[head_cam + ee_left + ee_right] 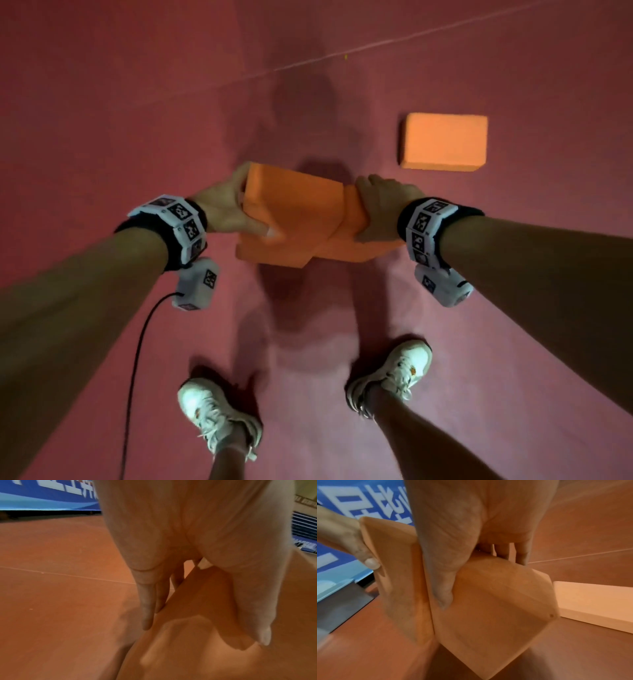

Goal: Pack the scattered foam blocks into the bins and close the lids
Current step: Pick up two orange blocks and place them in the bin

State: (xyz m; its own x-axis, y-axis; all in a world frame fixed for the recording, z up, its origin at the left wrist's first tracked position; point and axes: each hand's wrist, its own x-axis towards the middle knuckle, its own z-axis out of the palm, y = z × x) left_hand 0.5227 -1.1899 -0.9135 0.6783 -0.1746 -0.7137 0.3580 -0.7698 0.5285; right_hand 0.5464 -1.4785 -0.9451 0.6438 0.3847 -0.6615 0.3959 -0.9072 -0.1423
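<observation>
Two orange foam blocks held above the red floor, one gripped in the left hand [224, 205], one [346, 236] in the right hand [380, 209], pressed together askew, likely to slip apart; third block [443, 142] lying nearby, no bins visible.

reddish floor [102, 102] with a thin pale line [376, 46] across it, white sneakers [219, 418] down below, black cable [137, 359] trailing, blue banner [42, 494] with white lettering along the edge
</observation>
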